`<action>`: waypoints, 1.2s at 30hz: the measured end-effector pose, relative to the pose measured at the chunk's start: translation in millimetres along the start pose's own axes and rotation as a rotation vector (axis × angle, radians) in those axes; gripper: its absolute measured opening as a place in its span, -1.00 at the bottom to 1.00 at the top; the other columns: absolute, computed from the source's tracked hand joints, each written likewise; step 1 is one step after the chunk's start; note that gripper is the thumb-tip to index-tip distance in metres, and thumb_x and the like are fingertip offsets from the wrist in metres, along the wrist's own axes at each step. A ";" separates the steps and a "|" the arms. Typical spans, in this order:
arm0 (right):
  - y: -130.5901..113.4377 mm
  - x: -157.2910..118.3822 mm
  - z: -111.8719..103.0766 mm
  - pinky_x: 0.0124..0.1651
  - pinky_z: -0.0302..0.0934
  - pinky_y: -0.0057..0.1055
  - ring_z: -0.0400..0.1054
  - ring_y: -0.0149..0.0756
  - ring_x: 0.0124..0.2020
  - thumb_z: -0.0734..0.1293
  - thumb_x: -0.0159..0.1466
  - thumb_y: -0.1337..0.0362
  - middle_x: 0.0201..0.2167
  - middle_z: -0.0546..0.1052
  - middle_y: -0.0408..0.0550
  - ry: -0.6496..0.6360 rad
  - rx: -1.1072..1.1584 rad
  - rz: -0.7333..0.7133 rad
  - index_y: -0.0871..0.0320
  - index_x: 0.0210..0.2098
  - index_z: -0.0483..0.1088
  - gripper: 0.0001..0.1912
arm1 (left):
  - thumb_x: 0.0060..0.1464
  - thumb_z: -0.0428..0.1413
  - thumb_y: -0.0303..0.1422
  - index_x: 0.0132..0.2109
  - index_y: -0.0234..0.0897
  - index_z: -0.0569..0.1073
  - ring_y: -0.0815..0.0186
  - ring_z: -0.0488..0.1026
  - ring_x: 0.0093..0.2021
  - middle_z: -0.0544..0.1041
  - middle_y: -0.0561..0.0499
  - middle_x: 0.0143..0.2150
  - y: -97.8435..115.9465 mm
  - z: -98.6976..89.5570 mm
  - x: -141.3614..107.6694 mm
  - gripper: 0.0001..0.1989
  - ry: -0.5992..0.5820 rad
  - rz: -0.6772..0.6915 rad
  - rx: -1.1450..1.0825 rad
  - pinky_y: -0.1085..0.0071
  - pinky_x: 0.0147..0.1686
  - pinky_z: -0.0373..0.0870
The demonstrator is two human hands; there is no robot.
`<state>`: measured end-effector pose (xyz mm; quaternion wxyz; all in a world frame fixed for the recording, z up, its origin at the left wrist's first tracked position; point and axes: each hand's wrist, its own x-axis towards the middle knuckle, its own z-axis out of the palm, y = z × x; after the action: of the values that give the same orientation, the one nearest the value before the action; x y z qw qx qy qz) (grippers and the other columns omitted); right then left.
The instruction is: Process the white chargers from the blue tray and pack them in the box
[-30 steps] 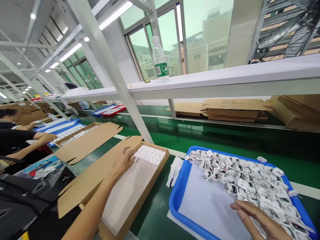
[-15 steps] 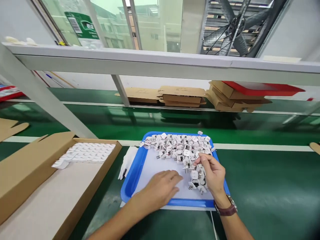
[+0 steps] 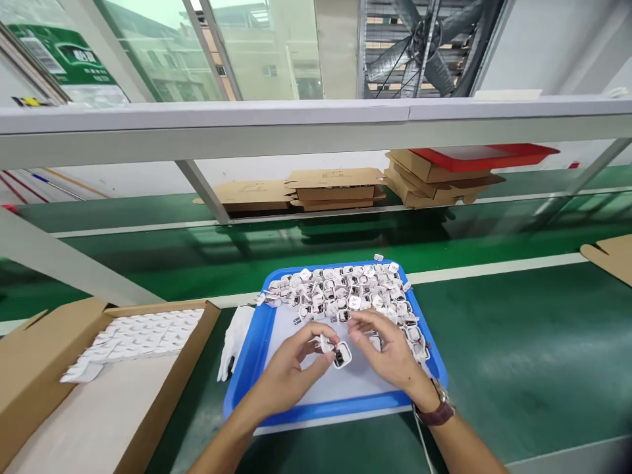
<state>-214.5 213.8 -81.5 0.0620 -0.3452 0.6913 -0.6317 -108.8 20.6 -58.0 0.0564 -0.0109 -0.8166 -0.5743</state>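
Observation:
A small white plug housing [image 3: 342,355] with dark parts inside is pinched between the thumb and fingers of my left hand [image 3: 296,362], over the front of the blue tray [image 3: 316,413]. To its right is my right hand [image 3: 388,349], its thumb and fingers apart near the edge of the pile; I see nothing held in it. A wristwatch is on that wrist. Many white plug pieces [image 3: 330,286] with metal prongs and thin wires lie heaped across the back and right side of the tray.
An open cardboard box [image 3: 172,388] with rows of white pieces [image 3: 143,332] stands at the left. A white glove [image 3: 236,339] lies beside the tray. Flattened cartons [image 3: 336,181] and a red tray [image 3: 488,156] are behind the metal frame.
My left hand has risen and now pinches a white plug housing. My right hand has moved off the front right pieces towards the middle. The view has shifted right.

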 end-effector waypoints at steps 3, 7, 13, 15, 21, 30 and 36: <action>-4.9 -3.0 8.0 0.01 0.50 -0.20 0.53 -0.20 -0.07 0.42 0.38 0.24 0.00 0.59 0.00 -0.174 -0.011 -0.047 -0.05 0.22 0.47 -0.58 | 0.31 0.19 -0.29 0.20 -0.09 0.49 0.13 0.54 0.17 0.63 -0.13 0.13 -4.6 -7.4 -3.3 -0.65 0.120 -0.038 -0.214 0.23 0.13 0.51; 0.6 -6.2 15.3 0.00 0.48 -0.21 0.51 -0.22 -0.11 0.39 0.41 0.27 -0.03 0.56 0.00 -0.166 0.012 -0.076 -0.06 0.16 0.49 -0.66 | 0.20 0.30 -0.17 0.20 -0.11 0.56 0.00 0.41 0.35 0.53 -0.19 0.31 -17.9 4.0 -3.8 -0.55 0.223 -0.120 -0.390 0.06 0.32 0.37; 10.1 -9.5 15.0 0.02 0.48 -0.22 0.51 -0.21 -0.10 0.44 0.39 0.21 -0.05 0.54 0.00 -0.190 0.026 -0.021 -0.06 0.23 0.41 -0.57 | 0.30 0.18 -0.07 0.04 -0.16 0.69 -0.01 0.64 0.05 0.69 -0.17 0.07 -26.0 14.5 -8.4 -0.64 0.097 -0.198 -0.514 0.08 0.05 0.62; 7.5 -8.4 13.3 0.01 0.49 -0.22 0.49 -0.18 -0.08 0.41 0.41 0.15 -0.06 0.52 0.01 -0.255 0.011 -0.038 -0.06 0.27 0.41 -0.55 | 0.34 0.12 -0.12 0.07 -0.13 0.68 0.04 0.64 0.02 0.66 -0.15 0.10 -26.3 15.0 -11.7 -0.66 0.084 -0.120 -0.401 0.15 -0.01 0.65; 1.5 -3.8 11.5 0.08 0.46 -0.17 0.49 -0.11 0.05 0.41 0.39 0.33 0.01 0.54 0.04 -0.324 -0.100 -0.147 -0.06 0.14 0.52 -0.65 | 0.35 0.11 -0.33 0.07 -0.09 0.65 0.07 0.59 0.12 0.61 -0.16 0.13 -33.6 19.0 -21.3 -0.73 0.224 -0.013 -0.064 0.22 0.07 0.60; -0.1 -4.8 20.5 -0.09 0.46 -0.17 0.52 -0.14 -0.13 0.47 0.30 0.47 -0.14 0.59 0.02 -0.154 -0.151 -0.287 0.01 0.01 0.51 -0.65 | 0.40 0.06 -0.32 0.17 -0.08 0.56 0.09 0.53 0.19 0.53 -0.16 0.18 -35.2 25.0 -24.3 -0.70 0.250 -0.034 -0.233 0.28 0.04 0.61; -4.0 -10.7 29.7 -0.23 0.39 -0.20 0.45 -0.17 -0.28 0.48 0.30 0.45 -0.27 0.53 -0.02 -0.139 -0.165 -0.329 0.07 -0.08 0.48 -0.75 | 0.31 0.19 -0.26 -0.02 -0.20 0.63 0.10 0.61 0.07 0.63 -0.17 0.02 -35.5 29.7 -20.6 -0.80 0.340 -0.027 -0.407 0.30 0.02 0.61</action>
<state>-189.4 195.3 -87.4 -0.0229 -0.5004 0.6691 -0.5490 -93.6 37.4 -103.3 0.1818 0.0855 -0.6632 -0.7210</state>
